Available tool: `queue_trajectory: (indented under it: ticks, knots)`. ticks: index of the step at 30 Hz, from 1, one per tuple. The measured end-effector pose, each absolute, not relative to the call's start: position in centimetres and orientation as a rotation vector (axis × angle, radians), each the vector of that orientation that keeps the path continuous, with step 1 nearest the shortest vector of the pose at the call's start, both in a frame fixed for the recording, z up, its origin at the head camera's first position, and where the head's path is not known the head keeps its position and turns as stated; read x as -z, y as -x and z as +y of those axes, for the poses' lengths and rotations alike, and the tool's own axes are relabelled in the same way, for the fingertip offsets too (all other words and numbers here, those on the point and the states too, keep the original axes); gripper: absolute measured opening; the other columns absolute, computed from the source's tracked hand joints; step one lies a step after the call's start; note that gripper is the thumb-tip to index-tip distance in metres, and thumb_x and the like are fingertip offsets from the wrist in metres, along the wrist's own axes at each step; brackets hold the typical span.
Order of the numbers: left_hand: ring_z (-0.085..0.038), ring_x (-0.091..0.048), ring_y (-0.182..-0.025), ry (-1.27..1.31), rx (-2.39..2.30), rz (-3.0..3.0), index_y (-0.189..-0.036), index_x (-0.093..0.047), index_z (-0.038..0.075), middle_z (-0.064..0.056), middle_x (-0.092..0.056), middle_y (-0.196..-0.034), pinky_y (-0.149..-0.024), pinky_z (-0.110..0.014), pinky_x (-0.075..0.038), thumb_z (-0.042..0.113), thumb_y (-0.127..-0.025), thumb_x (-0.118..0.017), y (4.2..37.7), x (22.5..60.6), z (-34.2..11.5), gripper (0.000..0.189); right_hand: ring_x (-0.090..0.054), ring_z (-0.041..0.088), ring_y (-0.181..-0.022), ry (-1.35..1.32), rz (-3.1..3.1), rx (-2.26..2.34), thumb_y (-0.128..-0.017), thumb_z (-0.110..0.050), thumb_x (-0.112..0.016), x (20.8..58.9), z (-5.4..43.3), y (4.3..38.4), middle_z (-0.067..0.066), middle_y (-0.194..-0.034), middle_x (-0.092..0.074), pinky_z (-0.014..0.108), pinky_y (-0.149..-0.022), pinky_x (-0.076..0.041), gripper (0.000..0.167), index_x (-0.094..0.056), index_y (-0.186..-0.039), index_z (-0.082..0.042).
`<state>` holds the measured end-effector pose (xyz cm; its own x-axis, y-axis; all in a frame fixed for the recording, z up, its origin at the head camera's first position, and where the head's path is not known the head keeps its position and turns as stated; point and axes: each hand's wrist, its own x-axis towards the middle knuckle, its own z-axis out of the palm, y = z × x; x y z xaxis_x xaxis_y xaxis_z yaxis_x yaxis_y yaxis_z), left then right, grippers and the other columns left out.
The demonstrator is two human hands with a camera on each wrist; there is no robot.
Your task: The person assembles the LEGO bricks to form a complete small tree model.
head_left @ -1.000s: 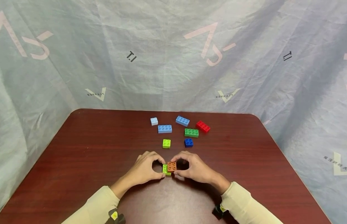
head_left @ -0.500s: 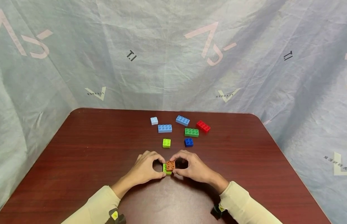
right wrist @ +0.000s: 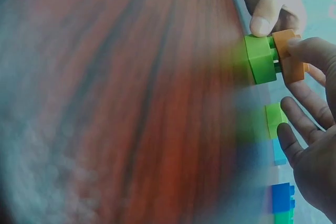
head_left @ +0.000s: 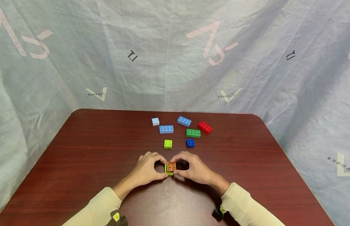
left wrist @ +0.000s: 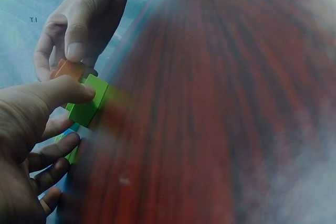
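Observation:
My left hand (head_left: 148, 168) pinches a lime-green toy building brick (right wrist: 261, 60) between thumb and fingers, low at the table. From the other side my right hand (head_left: 196, 168) pinches an orange square brick (head_left: 171, 166) by its edges. The orange brick sits over the green one's studs, offset a little to the right, so only the green brick's left and front edges show in the head view. In the right wrist view green studs still show in a narrow gap between the two bricks.
Beyond the hands lie a second lime brick (head_left: 167, 144), a dark blue brick (head_left: 190, 143), a green brick (head_left: 193, 133), a red brick (head_left: 205, 126), two light blue bricks (head_left: 166, 129) and a pale blue one (head_left: 155, 121). Grey cloth (head_left: 169, 62) hangs behind the brown table (head_left: 107, 135).
My right hand has shifted slightly left with the orange brick, which now covers more of the lime-green brick. My left hand has stayed nearly still.

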<state>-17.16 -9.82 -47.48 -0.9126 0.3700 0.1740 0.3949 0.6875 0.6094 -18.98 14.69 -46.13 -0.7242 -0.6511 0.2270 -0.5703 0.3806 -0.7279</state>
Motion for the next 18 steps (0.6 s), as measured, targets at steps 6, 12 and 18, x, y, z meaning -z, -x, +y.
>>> queue_trajectory:
  ticks: [6, 12, 18]
  knots:
    - [-0.016, -0.057, -0.103, 0.653, 1.035, -2.854, -0.098, -0.073, 0.025, 0.008, -0.070, -0.101, -0.088, -0.039, -0.037, 0.035, -0.072, -0.091, 17.16, 47.48, -9.78, 0.033, -0.063, 0.016, -0.112, 1.143, 2.547, 1.250, -0.086, -0.019, -0.085, 46.13, 14.52, 18.85, -0.010, -0.117, -0.068, 0.037, -0.095, -0.054, 0.036, -0.069, -0.118, -0.024]
    - [-0.016, -0.056, -0.103, 0.651, 1.036, -2.856, -0.099, -0.073, 0.025, 0.008, -0.069, -0.100, -0.087, -0.039, -0.036, 0.035, -0.072, -0.091, 17.14, 47.50, -9.79, 0.034, -0.061, 0.012, -0.112, 1.160, 2.582, 1.229, -0.085, -0.019, -0.086, 46.21, 14.33, 18.82, -0.010, -0.116, -0.069, 0.038, -0.096, -0.054, 0.036, -0.070, -0.117, -0.023]
    - [-0.016, -0.056, -0.102, 0.651, 1.029, -2.851, -0.100, -0.073, 0.025, 0.008, -0.069, -0.100, -0.086, -0.038, -0.037, 0.035, -0.072, -0.091, 17.17, 47.62, -9.81, 0.035, -0.061, 0.009, -0.110, 1.213, 2.620, 1.221, -0.084, -0.018, -0.087, 46.29, 14.10, 18.98, -0.009, -0.114, -0.070, 0.038, -0.094, -0.054, 0.036, -0.070, -0.116, -0.022]
